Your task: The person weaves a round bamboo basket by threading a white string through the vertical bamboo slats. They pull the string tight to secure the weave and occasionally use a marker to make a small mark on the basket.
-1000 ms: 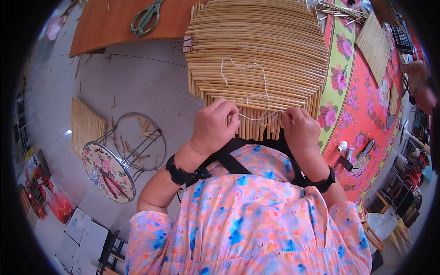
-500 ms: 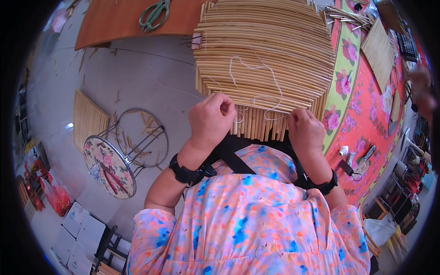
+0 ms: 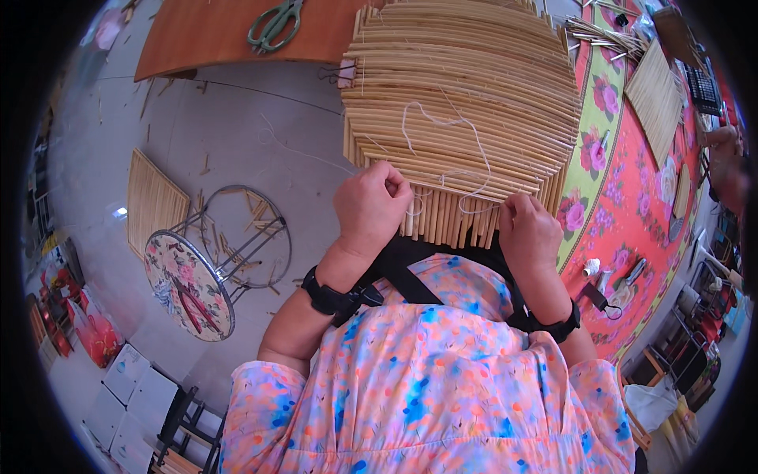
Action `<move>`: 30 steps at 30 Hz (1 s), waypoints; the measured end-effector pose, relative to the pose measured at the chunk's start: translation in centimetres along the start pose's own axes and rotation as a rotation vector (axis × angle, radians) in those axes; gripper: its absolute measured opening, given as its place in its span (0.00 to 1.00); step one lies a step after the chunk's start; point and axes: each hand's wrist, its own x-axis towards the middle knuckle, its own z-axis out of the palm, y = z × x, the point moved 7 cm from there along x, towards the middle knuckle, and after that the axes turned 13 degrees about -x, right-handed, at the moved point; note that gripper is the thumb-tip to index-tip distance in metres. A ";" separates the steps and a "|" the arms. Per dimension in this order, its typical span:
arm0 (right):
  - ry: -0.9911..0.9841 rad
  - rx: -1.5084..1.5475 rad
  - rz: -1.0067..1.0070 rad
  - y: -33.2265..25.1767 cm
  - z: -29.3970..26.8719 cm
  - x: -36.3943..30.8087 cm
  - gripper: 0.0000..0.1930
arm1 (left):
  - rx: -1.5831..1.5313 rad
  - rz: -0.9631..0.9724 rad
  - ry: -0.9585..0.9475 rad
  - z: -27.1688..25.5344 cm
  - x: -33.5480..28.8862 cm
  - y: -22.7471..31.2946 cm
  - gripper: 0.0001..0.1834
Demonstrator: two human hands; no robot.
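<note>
A mat of straw-coloured reed sticks (image 3: pixel 466 103) lies before me, its near end reaching toward my lap. At its near left corner, my left hand (image 3: pixel 373 201) is closed in a pinch. My right hand (image 3: pixel 530 231) pinches at the near right, level with the other. Between them, white thread (image 3: pixel 480 150) loops over the sticks and runs into both sets of fingers; the exact grip is hidden. A black clip holding a pale pad (image 3: pixel 346 73) grips the mat's left edge.
Green-handled scissors (image 3: pixel 275 25) lie on a brown board (image 3: pixel 205 39). At left stands a round flowered stool (image 3: pixel 178 268) with red-handled pliers (image 3: pixel 197 308). A red flowered cloth (image 3: pixel 616 189) bears a smaller reed panel (image 3: pixel 657 103) and loose sticks. Another person's hand (image 3: pixel 722 150) shows far right.
My hands keep their pinch and their places at the mat's near edge. The whole view has shifted slightly. The other person's hand at the far right has moved.
</note>
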 end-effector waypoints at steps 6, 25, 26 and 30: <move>-0.001 -0.012 0.003 -0.2 -0.3 0.0 0.06 | -0.040 -0.023 0.007 0.3 -0.5 -0.7 0.06; -0.058 -0.042 0.003 -0.2 -0.2 0.3 0.06 | -0.087 -0.038 0.050 0.1 -0.6 -0.9 0.07; -0.058 -0.043 -0.001 -0.2 -0.3 0.3 0.06 | -0.085 -0.036 0.048 0.2 -0.6 -0.9 0.07; -0.058 -0.036 -0.013 -0.3 -0.4 0.4 0.06 | -0.075 -0.032 0.037 0.3 -0.5 -1.1 0.07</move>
